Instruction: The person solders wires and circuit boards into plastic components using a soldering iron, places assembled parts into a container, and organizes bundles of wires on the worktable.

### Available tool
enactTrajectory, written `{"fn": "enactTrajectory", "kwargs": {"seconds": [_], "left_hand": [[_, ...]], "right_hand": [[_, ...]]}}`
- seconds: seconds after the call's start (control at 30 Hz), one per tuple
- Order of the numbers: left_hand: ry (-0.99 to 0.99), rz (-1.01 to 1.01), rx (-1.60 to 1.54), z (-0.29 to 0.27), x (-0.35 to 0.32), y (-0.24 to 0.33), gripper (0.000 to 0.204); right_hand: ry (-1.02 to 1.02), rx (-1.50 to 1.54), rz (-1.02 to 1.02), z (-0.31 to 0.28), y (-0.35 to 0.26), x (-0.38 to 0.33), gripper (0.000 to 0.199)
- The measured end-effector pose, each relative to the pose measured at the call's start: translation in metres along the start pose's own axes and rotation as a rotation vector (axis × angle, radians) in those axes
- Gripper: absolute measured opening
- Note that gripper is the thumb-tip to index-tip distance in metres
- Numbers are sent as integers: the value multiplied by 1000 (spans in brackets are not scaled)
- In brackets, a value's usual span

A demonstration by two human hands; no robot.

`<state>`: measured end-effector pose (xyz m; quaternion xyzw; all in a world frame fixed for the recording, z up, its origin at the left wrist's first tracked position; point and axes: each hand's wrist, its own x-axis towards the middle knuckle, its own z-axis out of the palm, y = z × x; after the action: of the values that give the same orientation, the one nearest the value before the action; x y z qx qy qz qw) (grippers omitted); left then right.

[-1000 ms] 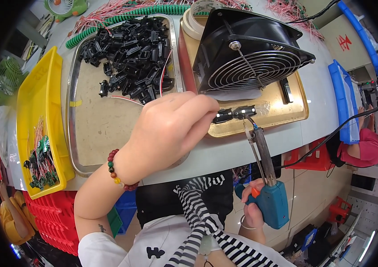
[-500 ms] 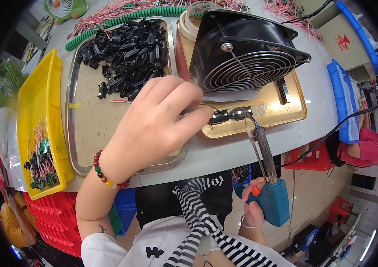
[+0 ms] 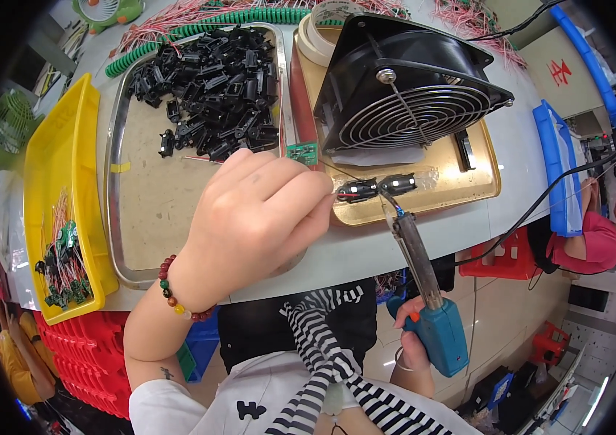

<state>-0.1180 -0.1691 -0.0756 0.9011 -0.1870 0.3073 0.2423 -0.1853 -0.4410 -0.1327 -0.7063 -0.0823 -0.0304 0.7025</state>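
Note:
My left hand is closed in a pinch at the gold tray's near left corner. A thin red wire runs from its fingertips to a small black plastic housing; a green circuit board sticks out beyond the knuckles. My fingers hide how the board and wire join. A second black housing lies end to end with the first on the tray. My right hand is wrapped round the handle of a blue soldering gun. The gun's tip is at the gap between the two housings.
A black fan with a wire grille stands on the gold tray, beside a lone black part. To the left are a metal tray heaped with black housings and a yellow bin holding wired boards. A black cable crosses the right side.
The soldering gun's tip has moved left, from the right housing to the gap between both. My left hand has turned and lowered slightly, and the green board now shows above it.

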Motion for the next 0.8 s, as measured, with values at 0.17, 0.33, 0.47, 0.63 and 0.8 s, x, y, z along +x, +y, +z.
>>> {"fn": "enactTrajectory", "kwargs": {"seconds": [0.17, 0.33, 0.47, 0.63, 0.8], "left_hand": [[30, -11, -35, 5, 0, 1, 19], [50, 7, 0, 5, -8, -2, 19], [52, 13, -24, 8, -5, -2, 20], [48, 12, -29, 7, -5, -2, 20], [38, 22, -23, 7, -6, -3, 20]], "right_hand": [[-41, -227, -127, -6, -9, 3, 30], [-108, -276, -140, -5, -3, 6, 31], [-118, -325, -155, -7, -8, 6, 30], [-118, -281, -136, -8, -4, 2, 30], [-153, -366, -136, -5, -10, 5, 28]]}}
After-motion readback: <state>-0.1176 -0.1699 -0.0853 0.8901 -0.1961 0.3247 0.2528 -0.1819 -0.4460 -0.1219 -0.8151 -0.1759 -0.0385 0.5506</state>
